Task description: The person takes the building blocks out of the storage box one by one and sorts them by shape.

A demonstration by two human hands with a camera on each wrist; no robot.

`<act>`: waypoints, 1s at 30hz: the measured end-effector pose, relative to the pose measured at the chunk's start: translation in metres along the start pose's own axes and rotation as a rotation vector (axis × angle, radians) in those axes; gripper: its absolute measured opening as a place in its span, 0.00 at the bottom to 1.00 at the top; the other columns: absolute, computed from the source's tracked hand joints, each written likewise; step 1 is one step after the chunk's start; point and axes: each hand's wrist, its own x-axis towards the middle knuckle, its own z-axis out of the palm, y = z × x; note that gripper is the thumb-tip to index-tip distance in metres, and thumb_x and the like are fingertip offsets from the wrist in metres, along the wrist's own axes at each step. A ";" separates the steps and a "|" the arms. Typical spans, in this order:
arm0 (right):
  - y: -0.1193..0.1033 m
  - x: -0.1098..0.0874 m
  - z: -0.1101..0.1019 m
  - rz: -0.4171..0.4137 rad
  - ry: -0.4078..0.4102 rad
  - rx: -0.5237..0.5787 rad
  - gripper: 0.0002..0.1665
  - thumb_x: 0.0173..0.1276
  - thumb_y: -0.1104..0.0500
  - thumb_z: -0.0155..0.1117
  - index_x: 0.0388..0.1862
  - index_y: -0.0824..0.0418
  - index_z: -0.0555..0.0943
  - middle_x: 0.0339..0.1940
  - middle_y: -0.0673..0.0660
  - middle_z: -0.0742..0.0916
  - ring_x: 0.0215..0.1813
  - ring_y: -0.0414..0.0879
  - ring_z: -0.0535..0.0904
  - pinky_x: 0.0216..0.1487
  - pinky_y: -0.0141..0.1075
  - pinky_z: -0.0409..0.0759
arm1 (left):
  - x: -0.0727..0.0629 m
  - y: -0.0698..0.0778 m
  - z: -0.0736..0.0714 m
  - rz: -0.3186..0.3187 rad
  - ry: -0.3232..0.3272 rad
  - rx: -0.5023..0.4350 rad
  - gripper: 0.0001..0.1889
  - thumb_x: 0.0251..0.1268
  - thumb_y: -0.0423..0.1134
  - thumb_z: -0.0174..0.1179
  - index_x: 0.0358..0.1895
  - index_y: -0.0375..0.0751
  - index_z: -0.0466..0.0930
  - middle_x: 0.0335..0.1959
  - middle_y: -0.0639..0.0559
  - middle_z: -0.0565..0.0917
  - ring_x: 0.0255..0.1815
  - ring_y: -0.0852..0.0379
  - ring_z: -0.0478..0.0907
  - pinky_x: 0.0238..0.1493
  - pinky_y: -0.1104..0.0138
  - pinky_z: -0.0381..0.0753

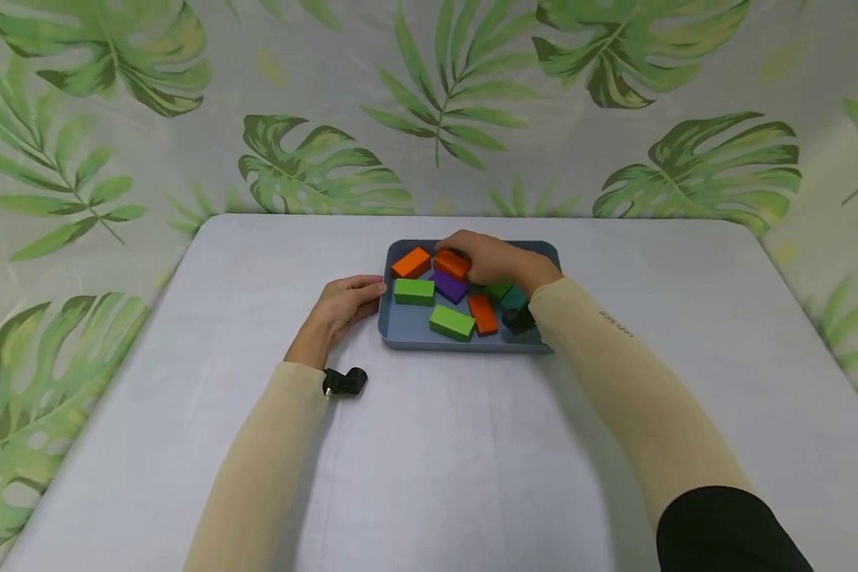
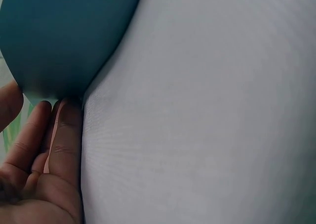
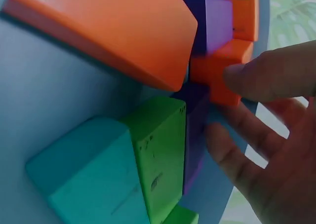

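A blue-grey tray (image 1: 465, 347) holds several coloured blocks. My left hand (image 1: 343, 306) grips the tray's left end; the left wrist view shows the thumb on one side of the tray wall (image 2: 64, 41) and the fingers (image 2: 65, 140) against its outside. Inside the tray, my right hand (image 1: 496, 258) pinches an orange block (image 1: 452, 264) near the back wall. In the right wrist view, its thumb lies on that orange block (image 3: 222, 73), with fingers around the far side. Just in front of it is a purple block (image 1: 449, 287), partly covered in the head view.
Other blocks lie about the tray: orange (image 1: 411, 263) and light green (image 1: 414, 291) at left, light green (image 1: 452, 322) and orange (image 1: 482, 314) in front, teal (image 1: 515, 299) beside the right wrist. A white cloth (image 1: 429, 453) covers the table; a leaf-patterned curtain (image 1: 472, 175) hangs behind.
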 end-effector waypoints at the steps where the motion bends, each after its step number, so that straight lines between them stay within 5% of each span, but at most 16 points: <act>1: 0.000 0.001 0.001 0.003 -0.001 -0.001 0.43 0.62 0.75 0.52 0.76 0.53 0.65 0.75 0.59 0.67 0.70 0.55 0.66 0.78 0.51 0.67 | 0.000 -0.001 0.000 0.000 0.000 0.002 0.24 0.69 0.37 0.62 0.67 0.38 0.74 0.66 0.43 0.76 0.58 0.59 0.79 0.69 0.65 0.78; 9: 0.001 0.005 0.005 0.016 0.003 0.000 0.37 0.65 0.64 0.66 0.73 0.56 0.68 0.72 0.59 0.67 0.68 0.57 0.67 0.75 0.52 0.70 | 0.000 -0.001 0.000 0.015 0.001 0.010 0.24 0.69 0.38 0.62 0.67 0.39 0.74 0.67 0.44 0.76 0.62 0.56 0.78 0.69 0.65 0.78; 16: 0.004 0.008 0.011 0.089 -0.046 0.085 0.42 0.63 0.65 0.66 0.76 0.49 0.64 0.77 0.56 0.66 0.69 0.55 0.66 0.77 0.53 0.67 | 0.000 -0.003 0.001 0.014 0.004 0.014 0.23 0.70 0.37 0.61 0.66 0.37 0.74 0.66 0.44 0.76 0.61 0.57 0.78 0.69 0.65 0.77; 30: 0.006 0.008 0.013 0.096 -0.009 0.093 0.42 0.62 0.61 0.68 0.75 0.51 0.65 0.75 0.57 0.69 0.66 0.56 0.68 0.74 0.53 0.70 | 0.002 -0.002 0.001 0.011 0.008 0.032 0.22 0.70 0.39 0.62 0.65 0.38 0.76 0.64 0.46 0.77 0.57 0.59 0.78 0.69 0.65 0.78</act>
